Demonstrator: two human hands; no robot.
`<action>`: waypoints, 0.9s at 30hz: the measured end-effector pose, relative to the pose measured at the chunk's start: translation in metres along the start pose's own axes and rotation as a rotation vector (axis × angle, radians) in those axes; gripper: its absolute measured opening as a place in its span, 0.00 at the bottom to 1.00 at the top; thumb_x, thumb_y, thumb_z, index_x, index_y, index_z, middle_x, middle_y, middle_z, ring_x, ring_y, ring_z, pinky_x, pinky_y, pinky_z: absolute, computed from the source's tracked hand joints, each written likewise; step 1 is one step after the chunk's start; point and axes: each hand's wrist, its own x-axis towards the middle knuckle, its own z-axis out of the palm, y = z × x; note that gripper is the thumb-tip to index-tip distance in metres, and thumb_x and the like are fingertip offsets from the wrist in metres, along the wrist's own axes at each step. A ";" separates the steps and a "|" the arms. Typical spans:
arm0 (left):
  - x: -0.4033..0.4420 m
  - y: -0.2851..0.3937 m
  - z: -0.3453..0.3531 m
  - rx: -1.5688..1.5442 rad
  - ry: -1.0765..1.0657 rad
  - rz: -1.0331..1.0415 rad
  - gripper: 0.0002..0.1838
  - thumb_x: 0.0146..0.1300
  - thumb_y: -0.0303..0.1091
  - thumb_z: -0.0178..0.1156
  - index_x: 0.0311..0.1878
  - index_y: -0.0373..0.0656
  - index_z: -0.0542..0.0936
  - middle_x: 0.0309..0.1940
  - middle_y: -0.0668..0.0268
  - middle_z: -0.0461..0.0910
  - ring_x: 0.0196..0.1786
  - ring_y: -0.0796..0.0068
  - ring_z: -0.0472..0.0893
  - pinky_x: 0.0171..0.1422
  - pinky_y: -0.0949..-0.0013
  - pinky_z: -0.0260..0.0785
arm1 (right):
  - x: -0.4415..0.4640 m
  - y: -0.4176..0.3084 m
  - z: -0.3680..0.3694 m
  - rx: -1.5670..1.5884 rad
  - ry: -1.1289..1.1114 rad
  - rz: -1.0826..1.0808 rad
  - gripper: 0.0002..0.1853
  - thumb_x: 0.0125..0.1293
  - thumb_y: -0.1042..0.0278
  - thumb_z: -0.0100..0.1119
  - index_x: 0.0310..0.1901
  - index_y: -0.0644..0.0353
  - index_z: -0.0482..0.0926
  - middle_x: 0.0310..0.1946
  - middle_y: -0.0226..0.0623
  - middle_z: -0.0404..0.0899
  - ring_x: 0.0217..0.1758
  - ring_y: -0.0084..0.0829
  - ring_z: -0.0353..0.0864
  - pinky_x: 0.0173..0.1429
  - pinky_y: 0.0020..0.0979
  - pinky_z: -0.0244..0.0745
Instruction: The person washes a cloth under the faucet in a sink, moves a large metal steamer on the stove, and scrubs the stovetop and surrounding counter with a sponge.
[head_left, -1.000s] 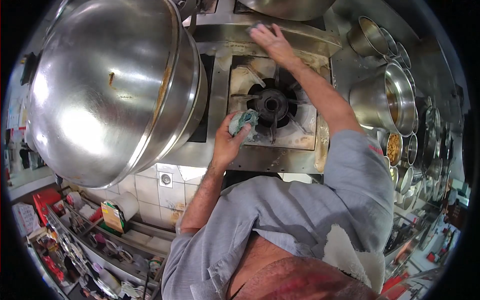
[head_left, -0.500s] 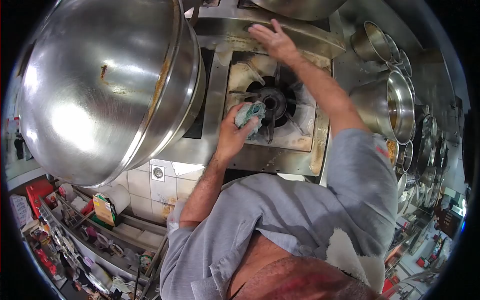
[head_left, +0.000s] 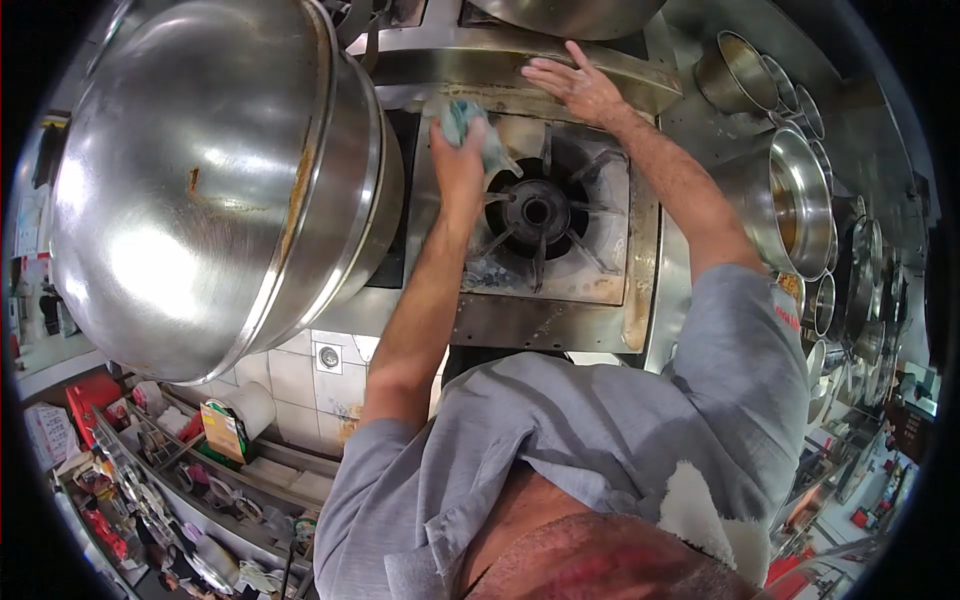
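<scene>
A crumpled green and white cloth (head_left: 468, 124) is in my left hand (head_left: 458, 160), at the back left corner of the gas burner's square plate (head_left: 590, 285). The hand is slightly blurred. My right hand (head_left: 585, 90) has its fingers stretched out, beside the raised metal ledge (head_left: 450, 66) behind the burner, and holds nothing. Between and below my hands is the round burner head (head_left: 537, 210), with dark metal arms of the pot support around it. Stains mark the plate and the metal around it.
A very large domed metal vessel (head_left: 200, 200) stands close on the left. Several metal pots (head_left: 790, 200) line the right side. Another big pot (head_left: 570, 12) is beyond the ledge. Shelves with a white bucket (head_left: 252, 408) lie at the lower left, over a tiled floor (head_left: 295, 390).
My left hand has moved away from me with the cloth, from the burner's front left to its back left corner. My right hand has shifted a little right, its fingers still spread.
</scene>
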 end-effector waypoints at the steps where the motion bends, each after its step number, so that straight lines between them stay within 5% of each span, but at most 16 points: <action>1: 0.017 -0.007 0.010 -0.171 0.010 -0.048 0.20 0.60 0.28 0.58 0.54 0.35 0.67 0.44 0.61 0.75 0.46 0.73 0.75 0.50 0.69 0.68 | 0.004 -0.006 0.000 0.041 0.005 0.017 0.34 0.55 0.70 0.51 0.67 0.51 0.58 0.70 0.15 0.52 0.73 0.18 0.48 0.76 0.51 0.31; 3: 0.049 -0.018 0.034 -0.347 0.008 -0.082 0.17 0.60 0.27 0.57 0.51 0.35 0.68 0.43 0.62 0.75 0.44 0.72 0.75 0.48 0.68 0.69 | 0.014 -0.009 0.003 0.149 -0.040 0.036 0.35 0.57 0.71 0.49 0.69 0.49 0.55 0.72 0.16 0.46 0.74 0.17 0.45 0.76 0.50 0.28; 6: 0.078 -0.040 0.070 -0.491 0.018 -0.190 0.13 0.59 0.24 0.55 0.47 0.37 0.69 0.40 0.64 0.74 0.40 0.70 0.75 0.44 0.65 0.71 | 0.014 -0.007 0.002 0.266 0.121 0.039 0.26 0.53 0.73 0.52 0.57 0.57 0.72 0.66 0.23 0.62 0.72 0.23 0.52 0.76 0.49 0.36; 10: 0.100 -0.066 0.110 -0.596 0.113 -0.436 0.12 0.58 0.20 0.52 0.45 0.40 0.71 0.38 0.64 0.74 0.38 0.69 0.76 0.42 0.62 0.73 | 0.003 0.005 -0.005 0.326 0.143 0.022 0.19 0.51 0.76 0.53 0.47 0.59 0.77 0.55 0.29 0.74 0.68 0.26 0.62 0.75 0.48 0.44; 13: 0.112 -0.077 0.136 -0.643 0.225 -0.410 0.10 0.60 0.23 0.52 0.46 0.38 0.70 0.39 0.61 0.75 0.39 0.64 0.78 0.41 0.56 0.75 | -0.013 -0.001 -0.015 0.535 0.622 0.373 0.08 0.48 0.81 0.54 0.31 0.59 0.77 0.38 0.35 0.79 0.51 0.33 0.77 0.64 0.45 0.60; 17: 0.115 -0.078 0.146 -0.576 0.487 -0.366 0.11 0.59 0.23 0.53 0.46 0.37 0.70 0.39 0.61 0.76 0.37 0.63 0.79 0.41 0.53 0.75 | -0.045 -0.029 -0.031 0.662 0.642 0.660 0.08 0.50 0.82 0.53 0.30 0.58 0.78 0.36 0.34 0.80 0.44 0.35 0.78 0.59 0.42 0.64; 22: 0.131 -0.069 0.118 -0.686 0.543 -0.417 0.13 0.56 0.23 0.51 0.47 0.37 0.70 0.39 0.60 0.76 0.38 0.66 0.76 0.42 0.57 0.73 | -0.071 -0.044 -0.019 0.991 0.601 0.937 0.07 0.54 0.80 0.52 0.33 0.60 0.79 0.35 0.38 0.79 0.41 0.39 0.79 0.49 0.36 0.71; 26: 0.106 -0.050 0.153 -0.583 0.700 -0.463 0.19 0.59 0.26 0.52 0.54 0.37 0.63 0.48 0.53 0.72 0.42 0.60 0.77 0.46 0.54 0.73 | -0.082 -0.048 -0.024 1.023 0.585 1.027 0.08 0.56 0.79 0.50 0.34 0.61 0.79 0.35 0.40 0.79 0.42 0.41 0.78 0.46 0.35 0.73; 27: 0.099 -0.065 0.167 -0.478 0.651 -0.333 0.21 0.58 0.25 0.53 0.55 0.38 0.61 0.49 0.53 0.71 0.43 0.60 0.77 0.48 0.55 0.73 | -0.081 -0.048 -0.023 1.053 0.572 1.060 0.08 0.56 0.79 0.50 0.34 0.61 0.80 0.35 0.40 0.79 0.42 0.41 0.78 0.46 0.34 0.73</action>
